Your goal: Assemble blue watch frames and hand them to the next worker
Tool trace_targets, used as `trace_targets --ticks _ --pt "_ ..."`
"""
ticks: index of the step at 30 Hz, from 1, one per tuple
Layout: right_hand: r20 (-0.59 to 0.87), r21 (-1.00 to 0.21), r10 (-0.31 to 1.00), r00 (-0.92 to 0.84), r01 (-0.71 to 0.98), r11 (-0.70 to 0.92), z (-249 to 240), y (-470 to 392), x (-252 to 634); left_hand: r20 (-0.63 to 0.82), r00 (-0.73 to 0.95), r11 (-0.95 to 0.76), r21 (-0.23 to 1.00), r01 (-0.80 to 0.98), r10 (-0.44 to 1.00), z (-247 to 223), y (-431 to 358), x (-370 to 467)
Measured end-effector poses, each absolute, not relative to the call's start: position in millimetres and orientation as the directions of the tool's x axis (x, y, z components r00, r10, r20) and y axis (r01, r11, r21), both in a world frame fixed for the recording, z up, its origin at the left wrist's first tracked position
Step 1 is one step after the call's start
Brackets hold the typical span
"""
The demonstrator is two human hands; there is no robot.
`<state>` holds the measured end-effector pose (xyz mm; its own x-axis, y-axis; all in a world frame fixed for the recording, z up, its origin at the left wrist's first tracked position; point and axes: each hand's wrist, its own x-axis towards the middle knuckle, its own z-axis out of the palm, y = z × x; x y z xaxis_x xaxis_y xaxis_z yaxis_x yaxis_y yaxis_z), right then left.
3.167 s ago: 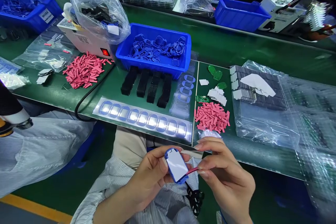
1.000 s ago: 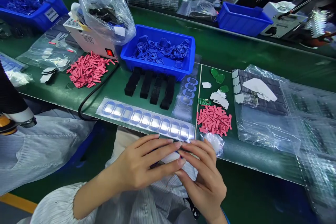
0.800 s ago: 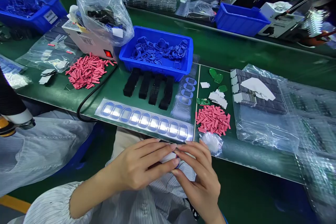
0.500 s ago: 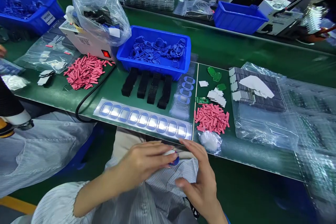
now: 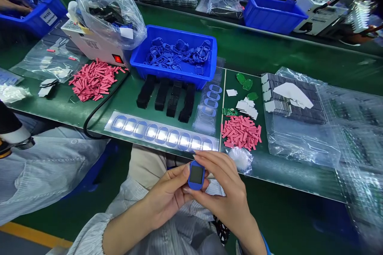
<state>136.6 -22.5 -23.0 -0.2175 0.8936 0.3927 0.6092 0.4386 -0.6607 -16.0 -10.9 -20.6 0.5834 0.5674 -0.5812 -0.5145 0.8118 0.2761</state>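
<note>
A small blue electronic device with a rectangular grey screen (image 5: 196,174) is held between my two hands above my lap, its screen facing up. My left hand (image 5: 167,193) grips its left side, thumb on the edge. From the right, my right hand (image 5: 227,187) spans the device, fingers at its top end and thumb at its bottom end. Just beyond, on the table's near edge, lies a clear sheet of blue-rimmed oval films (image 5: 161,134). A pile of pink strips (image 5: 241,132) and a small clear bag (image 5: 240,160) lie to the right of it.
A blue bin of blue plastic frames (image 5: 176,72) stands behind several black straps (image 5: 162,95). More pink strips (image 5: 93,80) lie left, near a black cable (image 5: 98,114). Stacked grey-and-white pieces (image 5: 293,97) sit right. A co-worker's hand (image 5: 13,2) is in the far-left bin.
The device has been turned so its screen faces up. My right hand, apart from it before, has come in and closed on it. A co-worker's hand has entered the far-left bin.
</note>
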Motion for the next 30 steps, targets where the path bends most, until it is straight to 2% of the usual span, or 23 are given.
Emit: trace_targets --ticks 3,7,11,13,16,18,24,30 --pt "0.284 -0.772 0.950 -0.130 0.556 0.307 -30 -34 142 -0.622 0.514 0.793 0.330 -0.512 0.591 -22 -8 -28" --pt "0.012 -0.910 0.996 0.089 0.414 -0.026 -42 -54 161 -0.651 0.355 0.733 0.508 -0.452 0.670 -27 -3 -51" --pt "-0.333 -0.922 0.943 0.016 0.202 -0.329 -51 -62 171 -0.646 0.298 0.711 0.616 -0.339 0.703 -32 0 -58" --pt "-0.431 -0.902 0.899 -0.072 0.060 -0.428 -53 -62 170 -0.642 0.301 0.709 0.637 -0.302 0.705 -33 1 -54" --pt "-0.457 -0.871 0.874 -0.163 -0.117 -0.477 -55 -59 165 -0.637 0.283 0.697 0.661 -0.279 0.717 -33 1 -47" --pt "-0.453 -0.860 0.872 -0.188 -0.168 -0.483 -55 -56 162 -0.627 0.283 0.687 0.674 -0.272 0.726 -33 2 -44" --pt "-0.409 -0.865 0.898 -0.163 -0.246 -0.438 -52 -48 156 -0.596 0.253 0.647 0.715 -0.264 0.762 -37 8 -43" --pt "-0.358 -0.873 0.895 -0.265 -0.247 -0.422 -52 -37 149 -0.619 0.249 0.667 0.695 -0.267 0.745 -33 11 -45"
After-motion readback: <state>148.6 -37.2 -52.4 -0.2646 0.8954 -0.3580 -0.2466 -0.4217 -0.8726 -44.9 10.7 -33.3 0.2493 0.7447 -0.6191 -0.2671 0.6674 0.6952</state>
